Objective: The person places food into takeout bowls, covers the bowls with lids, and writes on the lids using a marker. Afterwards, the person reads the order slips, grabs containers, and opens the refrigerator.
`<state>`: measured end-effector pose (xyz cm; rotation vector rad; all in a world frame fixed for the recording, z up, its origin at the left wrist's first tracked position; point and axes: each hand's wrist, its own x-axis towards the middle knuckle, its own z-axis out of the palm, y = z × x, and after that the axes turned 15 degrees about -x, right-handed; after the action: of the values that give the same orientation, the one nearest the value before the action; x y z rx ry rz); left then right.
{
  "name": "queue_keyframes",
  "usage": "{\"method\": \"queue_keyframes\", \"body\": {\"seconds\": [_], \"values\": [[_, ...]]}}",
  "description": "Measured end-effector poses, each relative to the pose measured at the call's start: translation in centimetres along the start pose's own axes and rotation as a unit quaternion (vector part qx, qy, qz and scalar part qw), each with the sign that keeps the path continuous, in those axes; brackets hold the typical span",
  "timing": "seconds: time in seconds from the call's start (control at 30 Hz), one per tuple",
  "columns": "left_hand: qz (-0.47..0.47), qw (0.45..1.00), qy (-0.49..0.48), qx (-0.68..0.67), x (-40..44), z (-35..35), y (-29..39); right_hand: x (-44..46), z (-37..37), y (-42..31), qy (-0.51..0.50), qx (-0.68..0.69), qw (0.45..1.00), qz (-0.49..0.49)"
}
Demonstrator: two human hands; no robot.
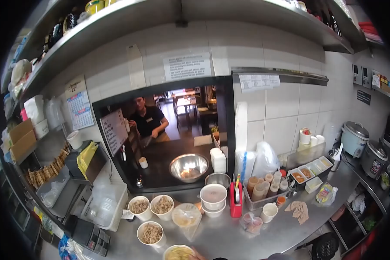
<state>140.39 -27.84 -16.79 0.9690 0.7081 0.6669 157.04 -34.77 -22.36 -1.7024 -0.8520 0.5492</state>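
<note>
At the bottom edge a white paper bowl (177, 252) with yellowish food in it is cut off by the frame. A small part of my right hand (198, 255) shows against this bowl's right rim; most of its fingers are out of frame, so its grip is unclear. My left hand is outside the picture. Just behind stand white bowls filled with brown shredded or sliced food: one nearer bowl (151, 234) and two farther ones, a left bowl (139, 207) and a right bowl (162, 207). Beside them a clear plastic bag (186, 219) lies over a round container.
Stacked tubs (213, 197), a red dispenser (236, 199) and a bottle caddy (264, 203) line the steel counter (247, 247). A crumpled cloth (298, 212) lies right. Beyond the pass-through, a person (148, 119) stands behind a metal bowl (189, 167). A shelf (247, 24) hangs overhead.
</note>
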Motion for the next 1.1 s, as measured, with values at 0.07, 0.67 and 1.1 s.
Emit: {"method": "queue_keyframes", "body": {"seconds": [0.07,0.67,1.1], "values": [[0.004,0.999,-0.045,0.029,1.2,3.2,0.5,1.2,-2.6,-0.9,0.004,0.021,0.999,0.04],[0.323,0.816,-0.249,0.411,9.4,17.5,-1.1,5.7,-15.0,-1.2,0.086,-0.308,0.945,-0.067],[0.446,0.835,-0.16,0.28,12.5,9.3,14.0,3.3,-14.6,-3.4,0.051,0.143,0.988,0.025]]}}
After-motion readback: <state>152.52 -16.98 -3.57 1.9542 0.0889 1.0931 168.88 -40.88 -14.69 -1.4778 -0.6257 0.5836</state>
